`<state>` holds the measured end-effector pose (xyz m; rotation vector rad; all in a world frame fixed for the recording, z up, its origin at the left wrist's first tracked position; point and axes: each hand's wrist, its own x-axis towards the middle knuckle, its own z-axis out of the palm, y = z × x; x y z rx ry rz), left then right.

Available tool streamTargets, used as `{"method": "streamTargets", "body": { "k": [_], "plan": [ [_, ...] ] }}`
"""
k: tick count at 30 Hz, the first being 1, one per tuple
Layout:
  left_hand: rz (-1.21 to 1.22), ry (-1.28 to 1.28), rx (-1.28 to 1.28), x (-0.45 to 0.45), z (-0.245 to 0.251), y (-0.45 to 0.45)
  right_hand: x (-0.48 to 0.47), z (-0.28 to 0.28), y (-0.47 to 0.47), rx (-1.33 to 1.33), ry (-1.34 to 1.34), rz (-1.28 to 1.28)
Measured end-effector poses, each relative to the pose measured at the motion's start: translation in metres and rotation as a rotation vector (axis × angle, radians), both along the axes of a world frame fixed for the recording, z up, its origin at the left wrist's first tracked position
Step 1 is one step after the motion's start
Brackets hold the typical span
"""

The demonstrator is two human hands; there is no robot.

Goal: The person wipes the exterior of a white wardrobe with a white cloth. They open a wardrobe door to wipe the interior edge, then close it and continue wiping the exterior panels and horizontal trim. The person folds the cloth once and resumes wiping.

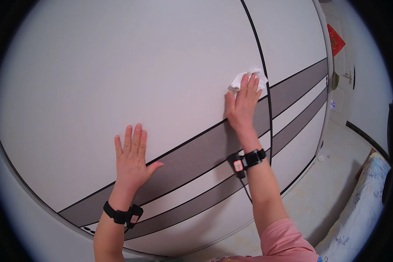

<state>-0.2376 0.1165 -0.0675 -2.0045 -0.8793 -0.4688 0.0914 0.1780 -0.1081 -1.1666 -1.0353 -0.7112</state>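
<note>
A large white sliding wardrobe door (pixel 183 82) with grey horizontal bands and black trim fills the view before me. My right hand (pixel 245 104) presses a crumpled white cloth or tissue (pixel 237 82) flat against the door, close to the black vertical edge strip (pixel 260 49). Part of the cloth is hidden beneath the fingers. My left hand (pixel 132 157) rests on the door further left and lower, its fingers spread and nothing in it, the thumb over the upper grey band (pixel 196 147). Both wrists wear black straps with small devices.
A second door panel (pixel 294 39) stands right of the black strip. Further right are a white room door (pixel 342 72) with a red diamond-shaped decoration (pixel 336 41), pale floor (pixel 334 140), and a bed or padded furniture under a patterned cover (pixel 353 213).
</note>
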Motion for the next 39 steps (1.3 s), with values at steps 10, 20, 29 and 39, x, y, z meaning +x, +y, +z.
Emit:
{"method": "streamTargets", "body": {
  "k": [10,20,29,39],
  "plan": [
    [-0.028,-0.03,0.031,0.007,0.001,0.004,-0.137,-0.068,-0.043,-0.162,-0.445,0.577],
    [-0.03,-0.029,0.051,0.007,0.001,0.003,0.085,-0.022,-0.002,-0.046,-0.075,-0.011],
    [-0.119,-0.025,-0.017,0.005,0.008,0.0,0.073,-0.077,-0.013,-0.014,0.032,0.138],
    [-0.166,-0.148,-0.088,-0.044,-0.012,-0.023,-0.173,-0.11,-0.03,-0.063,-0.391,0.492]
  ]
}}
